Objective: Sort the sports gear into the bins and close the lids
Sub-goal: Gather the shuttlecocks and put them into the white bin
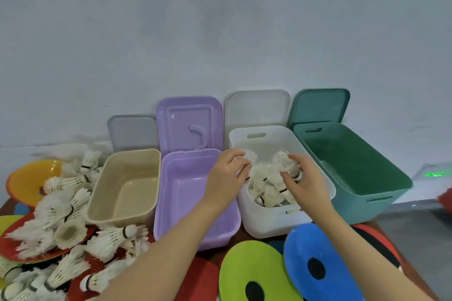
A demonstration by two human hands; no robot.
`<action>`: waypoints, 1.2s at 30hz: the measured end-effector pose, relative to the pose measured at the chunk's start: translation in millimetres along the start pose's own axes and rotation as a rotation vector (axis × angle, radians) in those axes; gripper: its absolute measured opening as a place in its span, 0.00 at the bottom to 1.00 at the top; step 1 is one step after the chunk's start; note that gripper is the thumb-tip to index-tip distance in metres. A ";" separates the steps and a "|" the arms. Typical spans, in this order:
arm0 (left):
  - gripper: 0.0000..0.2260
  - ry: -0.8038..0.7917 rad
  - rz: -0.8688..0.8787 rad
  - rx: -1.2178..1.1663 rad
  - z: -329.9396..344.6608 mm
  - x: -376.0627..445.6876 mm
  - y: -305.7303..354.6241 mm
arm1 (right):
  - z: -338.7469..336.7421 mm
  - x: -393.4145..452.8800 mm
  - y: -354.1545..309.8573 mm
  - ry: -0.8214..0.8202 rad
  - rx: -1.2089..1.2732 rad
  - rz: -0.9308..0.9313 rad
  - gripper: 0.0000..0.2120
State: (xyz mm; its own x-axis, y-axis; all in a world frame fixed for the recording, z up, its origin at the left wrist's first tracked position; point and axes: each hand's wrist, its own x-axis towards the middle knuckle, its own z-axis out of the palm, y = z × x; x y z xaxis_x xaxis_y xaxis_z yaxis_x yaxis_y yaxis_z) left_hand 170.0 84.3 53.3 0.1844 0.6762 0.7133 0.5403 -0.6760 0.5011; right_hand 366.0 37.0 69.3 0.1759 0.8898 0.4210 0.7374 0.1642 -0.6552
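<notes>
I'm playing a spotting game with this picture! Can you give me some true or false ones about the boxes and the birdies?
1. The white bin has shuttlecocks in it. True.
2. The green bin is full of cones. False: nothing shows inside it.
3. The right hand holds a shuttlecock over the white bin. True.
4. The purple bin has its lid shut. False: the lid stands open behind it.
5. A pile of shuttlecocks lies left of the beige bin. True.
6. The blue cone sits in the beige bin. False: it lies in front of the white bin.
</notes>
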 end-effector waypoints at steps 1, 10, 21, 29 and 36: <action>0.11 -0.021 -0.021 -0.003 12.4 6.6 1.9 | -4.3 8.5 8.1 -0.016 -0.006 0.012 0.20; 0.23 -0.417 -0.236 0.318 61.0 32.8 -14.0 | 6.1 46.5 72.4 -0.438 -0.279 0.001 0.28; 0.20 -0.433 -0.081 0.448 -8.4 -2.5 -17.6 | 28.1 2.4 37.5 -0.244 -0.193 -0.221 0.16; 0.19 -0.460 -0.083 0.470 -106.5 -57.8 -41.9 | 76.1 -68.7 -42.0 -0.199 -0.094 -0.263 0.14; 0.22 -0.508 -0.238 0.426 -187.7 -142.1 -77.8 | 135.2 -148.2 -95.8 -0.316 -0.032 -0.226 0.15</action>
State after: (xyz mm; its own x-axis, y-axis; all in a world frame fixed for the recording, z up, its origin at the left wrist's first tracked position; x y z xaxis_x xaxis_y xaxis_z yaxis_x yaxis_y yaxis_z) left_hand -52.4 -14.2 5.0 0.3258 0.9149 0.2385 0.8688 -0.3892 0.3060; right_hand 181.1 -53.0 -15.2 -0.1990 0.9210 0.3348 0.7555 0.3618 -0.5462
